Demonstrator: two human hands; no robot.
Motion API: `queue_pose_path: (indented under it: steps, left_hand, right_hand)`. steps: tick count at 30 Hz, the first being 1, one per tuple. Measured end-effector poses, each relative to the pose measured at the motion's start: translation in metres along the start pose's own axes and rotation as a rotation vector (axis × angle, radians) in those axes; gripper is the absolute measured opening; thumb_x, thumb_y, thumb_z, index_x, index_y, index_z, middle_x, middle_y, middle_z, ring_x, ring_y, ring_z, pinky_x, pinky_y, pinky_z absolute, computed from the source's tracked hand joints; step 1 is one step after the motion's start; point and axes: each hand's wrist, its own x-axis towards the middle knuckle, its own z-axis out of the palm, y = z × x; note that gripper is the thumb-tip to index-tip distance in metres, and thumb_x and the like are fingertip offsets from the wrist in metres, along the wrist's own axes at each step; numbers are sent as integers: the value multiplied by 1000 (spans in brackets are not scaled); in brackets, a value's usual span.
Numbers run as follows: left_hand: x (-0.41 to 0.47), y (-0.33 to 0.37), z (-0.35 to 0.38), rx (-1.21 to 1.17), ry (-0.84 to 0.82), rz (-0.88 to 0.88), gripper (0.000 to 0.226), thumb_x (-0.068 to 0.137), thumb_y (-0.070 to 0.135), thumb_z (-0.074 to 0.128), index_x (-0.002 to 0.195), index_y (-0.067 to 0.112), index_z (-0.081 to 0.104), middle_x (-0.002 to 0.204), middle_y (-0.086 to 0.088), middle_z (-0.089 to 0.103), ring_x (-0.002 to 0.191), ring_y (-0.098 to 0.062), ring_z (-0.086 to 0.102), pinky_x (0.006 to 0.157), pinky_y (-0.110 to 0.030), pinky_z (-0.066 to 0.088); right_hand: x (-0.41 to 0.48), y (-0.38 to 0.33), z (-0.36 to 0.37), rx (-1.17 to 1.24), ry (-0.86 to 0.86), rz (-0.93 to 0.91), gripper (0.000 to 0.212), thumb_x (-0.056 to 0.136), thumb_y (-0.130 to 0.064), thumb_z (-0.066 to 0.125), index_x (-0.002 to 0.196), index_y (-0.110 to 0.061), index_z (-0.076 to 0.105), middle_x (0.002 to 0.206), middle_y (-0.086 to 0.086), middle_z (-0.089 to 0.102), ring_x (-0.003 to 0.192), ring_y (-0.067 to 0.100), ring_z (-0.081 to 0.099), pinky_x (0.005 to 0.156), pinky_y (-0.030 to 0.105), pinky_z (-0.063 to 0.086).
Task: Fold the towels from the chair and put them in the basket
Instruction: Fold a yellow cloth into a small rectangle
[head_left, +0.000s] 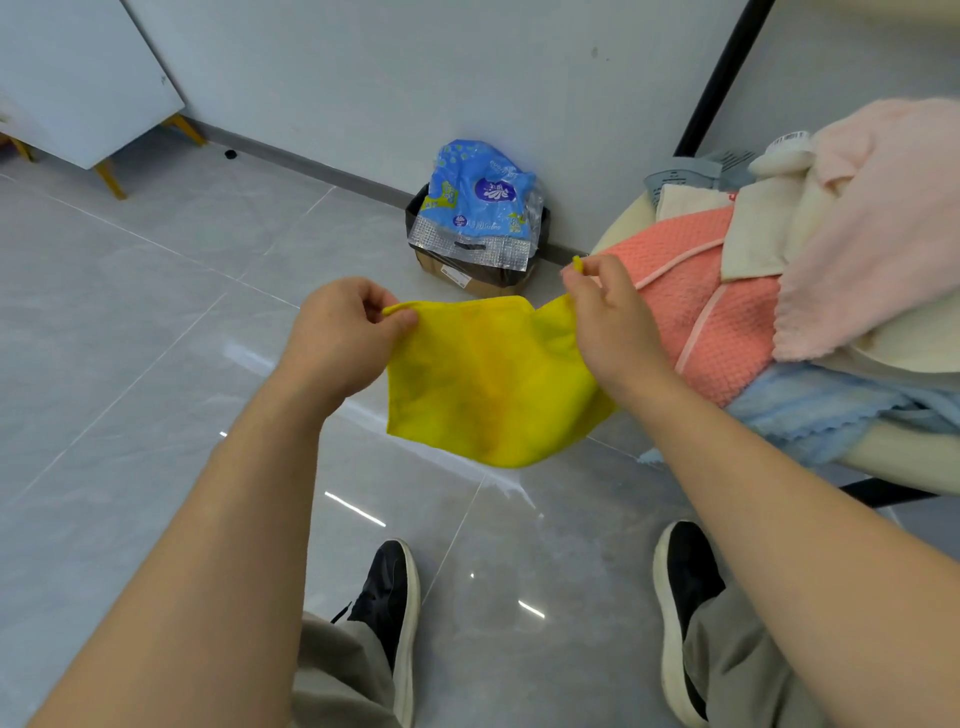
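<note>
A small yellow towel (488, 379) hangs in the air in front of me, above the floor. My left hand (343, 332) pinches its upper left corner. My right hand (613, 317) pinches the upper right corner, with a yellow tip sticking up above the fingers. The towel sags between the two hands and its lower edge curls. On the right, a cream chair (914, 447) holds a pile of towels: a coral waffle one (706, 306), a pale pink one (878, 228), cream ones (763, 228) and a light blue one (821, 410). No basket is in view.
A cardboard box (483, 280) with a blue plastic package (478, 202) on it stands against the wall ahead. A black pole (722, 78) rises behind the chair. A white board on wooden legs (88, 83) is at the far left. My shoes (395, 603) stand on grey tiles.
</note>
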Motion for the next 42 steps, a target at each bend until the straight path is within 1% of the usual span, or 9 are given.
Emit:
queue_pose_path:
  steps: [4, 9, 13, 20, 23, 29, 33, 38, 42]
  left_hand:
    - [1, -4, -10, -50, 70, -60, 13, 95, 27, 66, 91, 16, 60, 84, -6, 62, 65, -22, 64, 58, -31, 48]
    - [7, -13, -21, -228, 144, -136, 17, 93, 20, 70, 85, 15, 56, 90, -11, 62, 65, -22, 67, 75, -46, 61]
    - [10, -17, -28, -329, 207, -175, 19, 92, 14, 71, 81, 13, 55, 90, -11, 62, 74, -27, 72, 85, -49, 60]
    - [11, -19, -32, -355, 187, -229, 17, 89, 11, 74, 81, 12, 59, 92, -14, 62, 80, -29, 68, 63, -28, 62]
    - [10, -17, -25, -301, 178, -223, 17, 88, 17, 75, 80, 15, 61, 82, -7, 60, 80, -27, 63, 67, -35, 59]
    - [-1, 6, 8, -239, 217, -123, 21, 80, 32, 79, 75, 22, 61, 72, 0, 62, 72, -20, 59, 78, -46, 56]
    - [-10, 17, 32, -225, 155, -65, 15, 81, 31, 78, 80, 24, 65, 75, 0, 68, 75, -20, 66, 78, -47, 59]
    - [-12, 19, 41, -260, 49, -70, 8, 86, 25, 76, 85, 26, 68, 78, 3, 75, 80, -19, 72, 80, -47, 60]
    - [-17, 22, 41, -231, 6, -22, 8, 84, 25, 78, 87, 26, 70, 74, 5, 75, 75, -15, 73, 79, -44, 61]
  right_hand:
    - [7, -1, -8, 146, 134, 123, 23, 95, -14, 40, 95, -24, 61, 90, -5, 62, 75, 6, 50, 69, 30, 38]
    - [14, 4, -14, 136, 288, 140, 25, 91, -16, 42, 90, -29, 64, 75, -16, 53, 69, 4, 45, 73, 31, 37]
    - [14, 5, -20, 151, 319, 65, 19, 97, -21, 58, 114, -19, 65, 97, -7, 68, 87, 7, 61, 80, 26, 49]
    - [12, 7, -17, 90, 339, 9, 10, 93, -27, 69, 96, -24, 60, 82, -14, 62, 75, 1, 60, 77, 26, 51]
    - [12, 9, -13, 3, 320, 55, 12, 94, -32, 65, 97, -23, 58, 80, -15, 56, 77, 8, 56, 78, 32, 49]
    - [-3, 1, 1, -41, 186, 9, 14, 92, -18, 60, 104, -22, 55, 69, -9, 51, 58, 1, 47, 51, 12, 33]
    - [-16, -7, 11, -105, -31, -142, 29, 92, -13, 54, 108, -35, 64, 78, -10, 61, 63, 1, 53, 58, 12, 37]
    - [-22, -16, 15, 144, -266, 43, 23, 91, -5, 55, 91, -18, 74, 71, 1, 69, 70, 26, 72, 67, 49, 62]
    - [-24, -17, 12, 201, -409, 27, 37, 83, 11, 50, 103, -10, 72, 89, 12, 77, 86, 25, 75, 78, 43, 62]
